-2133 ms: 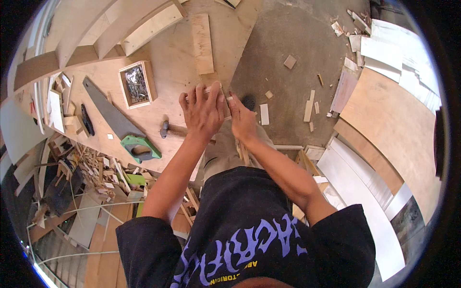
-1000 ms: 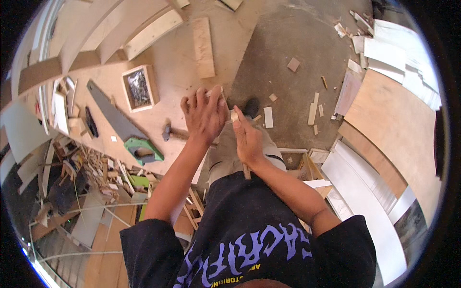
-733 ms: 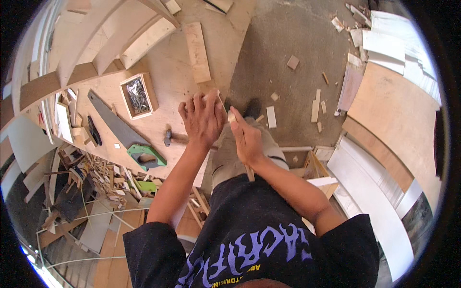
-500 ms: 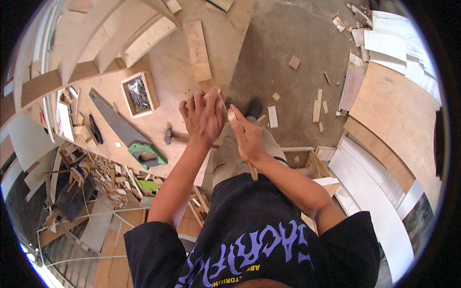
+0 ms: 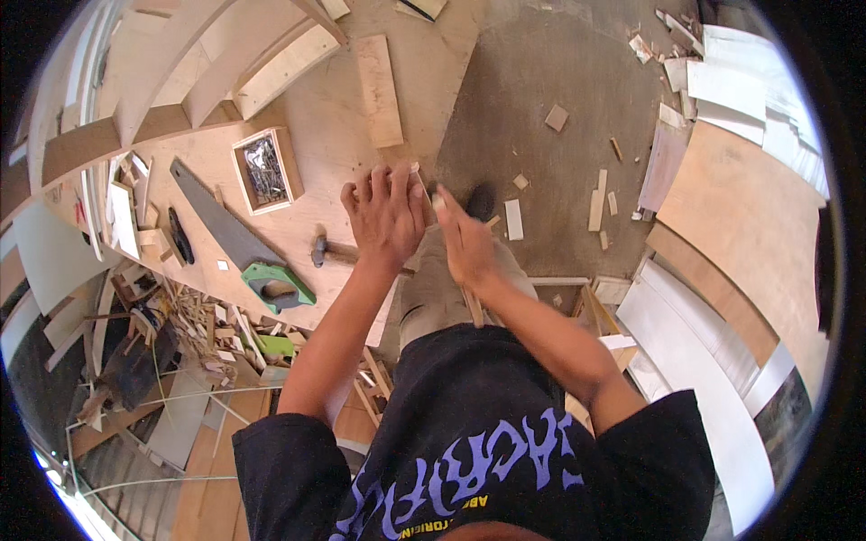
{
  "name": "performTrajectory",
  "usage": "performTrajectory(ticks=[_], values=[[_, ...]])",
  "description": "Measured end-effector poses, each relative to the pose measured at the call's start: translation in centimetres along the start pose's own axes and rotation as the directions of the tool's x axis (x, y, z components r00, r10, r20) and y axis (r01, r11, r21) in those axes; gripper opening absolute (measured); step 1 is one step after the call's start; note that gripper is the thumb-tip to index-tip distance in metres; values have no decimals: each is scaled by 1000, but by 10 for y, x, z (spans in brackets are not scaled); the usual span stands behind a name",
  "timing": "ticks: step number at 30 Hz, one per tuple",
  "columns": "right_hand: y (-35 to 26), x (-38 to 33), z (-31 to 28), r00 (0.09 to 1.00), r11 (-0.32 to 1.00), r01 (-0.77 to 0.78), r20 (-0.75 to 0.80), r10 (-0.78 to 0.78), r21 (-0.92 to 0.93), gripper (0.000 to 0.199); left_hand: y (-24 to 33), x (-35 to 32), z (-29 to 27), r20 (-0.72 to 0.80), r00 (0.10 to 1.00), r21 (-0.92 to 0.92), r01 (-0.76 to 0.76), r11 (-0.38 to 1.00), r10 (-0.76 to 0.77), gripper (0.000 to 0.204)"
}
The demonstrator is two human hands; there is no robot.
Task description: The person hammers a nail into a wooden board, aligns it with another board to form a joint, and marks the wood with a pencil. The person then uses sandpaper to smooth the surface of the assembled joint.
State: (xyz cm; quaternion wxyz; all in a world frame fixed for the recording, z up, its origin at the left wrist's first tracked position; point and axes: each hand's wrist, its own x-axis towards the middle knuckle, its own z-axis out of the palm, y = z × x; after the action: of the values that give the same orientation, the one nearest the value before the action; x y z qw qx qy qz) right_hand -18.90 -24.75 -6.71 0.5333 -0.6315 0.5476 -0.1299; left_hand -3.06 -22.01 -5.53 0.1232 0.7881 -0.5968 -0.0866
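Wooden nail box (image 5: 267, 169) left of hands (image 5: 424, 225)

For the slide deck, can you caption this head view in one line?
Seen from above, left hand and right hand grip thin wooden strips beside a handsaw, hammer and box of nails.

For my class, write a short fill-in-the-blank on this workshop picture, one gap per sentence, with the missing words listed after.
1. The handsaw on the workbench has a ____ handle.
2. The hammer lies just beside the person's ____ hand.
3. The right hand grips a thin strip of ____.
4. The small open box beyond the saw's blade is made of ____.

Missing words: green; left; wood; wood
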Motion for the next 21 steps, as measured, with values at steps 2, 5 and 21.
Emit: performTrajectory(ticks=[2,5,21], values=[[-27,-28,-18,1000,1000,11,19,-11,-4,52,-1,2,1,11,1000,28,8,1000,-8,34],[-4,0,3,999,999,-47,-4,47,-12,52,2,0,-1,-1,1000,18,5,1000,-5,35],[1,-10,-7,997,996,69,23,-71,48,55,4,0,-5,40,999,-19,29,999,-29,35]])
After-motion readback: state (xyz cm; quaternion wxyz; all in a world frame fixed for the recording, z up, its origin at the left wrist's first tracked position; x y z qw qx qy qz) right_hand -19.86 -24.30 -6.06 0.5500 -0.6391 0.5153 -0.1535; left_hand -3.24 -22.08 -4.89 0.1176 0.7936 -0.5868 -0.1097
